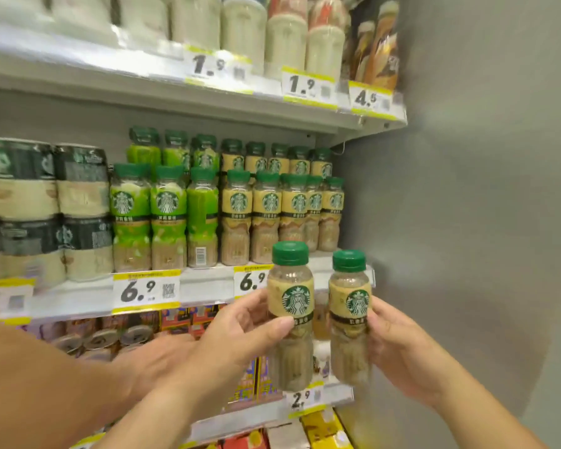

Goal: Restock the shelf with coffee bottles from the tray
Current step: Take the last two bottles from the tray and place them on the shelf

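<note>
Two coffee bottles held upright side by side, in front of the middle shelf (208, 281) near its right end, a small gap between them. Left hand (240, 332) wrapped round the left bottle (290, 314), thumb pressed across the front of the label, fingers closed on the far side. Right hand (402, 354) clamped on the right bottle (349, 315), thumb at the label's edge, fingers curled behind and mostly hidden. Both bottles alike: clear plastic, dark green screw cap, pale yellow label band with a round green-and-white logo, a black strip of small script beneath it, beige-brown drink showing through ribbed lower walls. Air space visible under each cap.

Behind them, on the middle shelf, matching yellow-label bottles (266, 215) stood in rows, stacked two tiers high, beside green-label bottles (167, 218) of the same shape to the left. Dark and cream cans (46, 209) further left, blurred. Yellow-edged price tags (146, 291) reading 6.9 fixed on the shelf's front lip. White cups (285, 43) lined up on the upper shelf (208, 102). Grey side wall (467, 189) just right of the hands.
</note>
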Action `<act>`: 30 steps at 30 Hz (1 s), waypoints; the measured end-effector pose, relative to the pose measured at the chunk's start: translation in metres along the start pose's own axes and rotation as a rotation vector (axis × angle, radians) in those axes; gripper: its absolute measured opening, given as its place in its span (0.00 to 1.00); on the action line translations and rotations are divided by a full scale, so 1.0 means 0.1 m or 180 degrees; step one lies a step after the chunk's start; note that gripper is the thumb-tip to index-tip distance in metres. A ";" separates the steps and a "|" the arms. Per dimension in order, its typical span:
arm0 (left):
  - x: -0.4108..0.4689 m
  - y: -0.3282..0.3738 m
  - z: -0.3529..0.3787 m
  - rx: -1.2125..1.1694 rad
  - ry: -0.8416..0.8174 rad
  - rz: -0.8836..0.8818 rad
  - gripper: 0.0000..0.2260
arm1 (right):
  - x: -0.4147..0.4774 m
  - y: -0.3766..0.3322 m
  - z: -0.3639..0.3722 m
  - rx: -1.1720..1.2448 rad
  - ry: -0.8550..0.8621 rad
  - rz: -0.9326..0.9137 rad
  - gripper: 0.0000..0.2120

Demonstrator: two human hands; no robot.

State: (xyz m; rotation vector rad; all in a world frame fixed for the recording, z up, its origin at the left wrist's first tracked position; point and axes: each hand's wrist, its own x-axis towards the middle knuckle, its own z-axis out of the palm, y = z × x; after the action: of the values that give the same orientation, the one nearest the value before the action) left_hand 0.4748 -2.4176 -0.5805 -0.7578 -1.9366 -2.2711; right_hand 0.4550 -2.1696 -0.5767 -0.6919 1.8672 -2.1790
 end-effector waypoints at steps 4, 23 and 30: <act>0.45 0.26 0.26 0.0038 0.0196 0.0129 0.08 | 0.33 -0.32 -0.09 0.0310 0.0148 -0.0217 0.25; 1.89 0.19 0.71 0.1391 0.0934 0.0043 0.29 | 1.49 -0.72 -0.77 -0.0530 0.1561 -0.0394 0.24; 2.02 0.01 0.85 0.1574 0.1745 0.0392 0.27 | 1.64 -0.61 -0.82 -0.0500 0.1582 -0.0367 0.27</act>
State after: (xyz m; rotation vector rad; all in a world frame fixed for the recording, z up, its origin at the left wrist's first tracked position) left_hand 0.3248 -2.2848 -0.4911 -0.1641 -1.9631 -1.5875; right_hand 0.2828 -2.1566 -0.4891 -0.2997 2.3029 -2.4678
